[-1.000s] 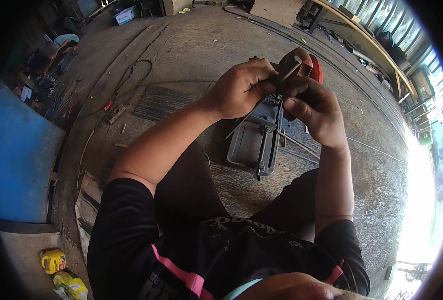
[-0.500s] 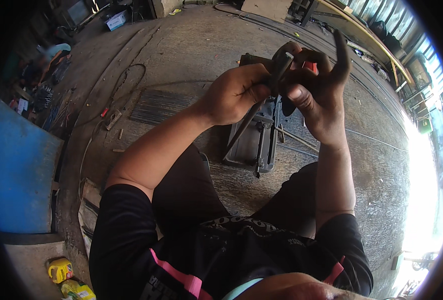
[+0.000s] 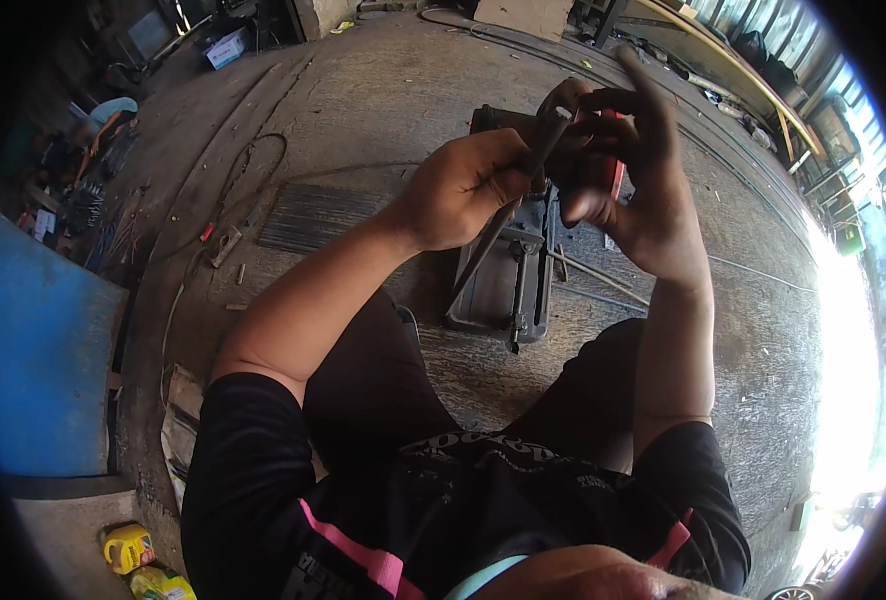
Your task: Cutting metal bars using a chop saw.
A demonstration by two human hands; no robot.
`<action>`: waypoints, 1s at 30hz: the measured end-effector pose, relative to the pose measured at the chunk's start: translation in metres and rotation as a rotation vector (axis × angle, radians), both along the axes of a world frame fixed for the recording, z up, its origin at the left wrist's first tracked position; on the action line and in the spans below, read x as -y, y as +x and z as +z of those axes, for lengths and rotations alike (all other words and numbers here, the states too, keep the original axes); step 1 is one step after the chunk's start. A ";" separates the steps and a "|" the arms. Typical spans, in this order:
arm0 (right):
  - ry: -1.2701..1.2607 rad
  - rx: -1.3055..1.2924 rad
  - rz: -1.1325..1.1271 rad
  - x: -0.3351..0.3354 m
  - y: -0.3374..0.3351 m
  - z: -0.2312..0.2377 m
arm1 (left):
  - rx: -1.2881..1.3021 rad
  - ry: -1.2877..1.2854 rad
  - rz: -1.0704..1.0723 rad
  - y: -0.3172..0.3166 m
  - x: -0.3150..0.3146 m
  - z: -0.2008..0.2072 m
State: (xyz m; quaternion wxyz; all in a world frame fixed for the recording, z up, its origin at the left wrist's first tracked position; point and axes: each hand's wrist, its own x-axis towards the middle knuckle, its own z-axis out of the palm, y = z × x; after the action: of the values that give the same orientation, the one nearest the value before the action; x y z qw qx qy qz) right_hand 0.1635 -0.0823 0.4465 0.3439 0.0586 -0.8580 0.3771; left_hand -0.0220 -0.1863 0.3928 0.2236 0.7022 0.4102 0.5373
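My left hand is closed round a dark metal rod, which slants up past the fist with its cut end on top and runs down toward the machine below. Just right of that end is my right hand, fingers spread and thumb apart, gripping nothing visible. Whether a fingertip touches the rod cannot be made out. Beneath both hands stands a cut-off saw with a grey metal base, a clamp screw and a red part; my hands hide much of its upper portion.
A bundle of dark bars lies on the floor left of the saw, near a cable. Thin rods extend right from the base. A blue panel stands at left, above yellow containers. Another person crouches far left.
My right hand has drawn slightly away from the rod's end, its thumb now lower and farther from the fingers. The left hand keeps its hold on the rod, shifted slightly left.
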 end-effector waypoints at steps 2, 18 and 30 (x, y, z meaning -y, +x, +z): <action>0.220 0.116 -0.014 0.000 0.005 0.007 | -0.025 0.015 -0.003 0.001 0.000 0.001; -0.082 -0.138 0.009 0.005 0.000 0.002 | -0.019 -0.028 0.016 0.003 -0.001 0.002; 0.143 -0.023 -0.013 0.000 0.001 0.003 | 0.026 -0.031 -0.007 0.004 -0.002 -0.002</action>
State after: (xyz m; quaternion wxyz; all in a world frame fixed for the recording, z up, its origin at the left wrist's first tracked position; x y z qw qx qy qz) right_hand 0.1645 -0.0819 0.4494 0.3511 0.0819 -0.8790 0.3121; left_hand -0.0181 -0.1847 0.3910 0.2414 0.6931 0.4131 0.5392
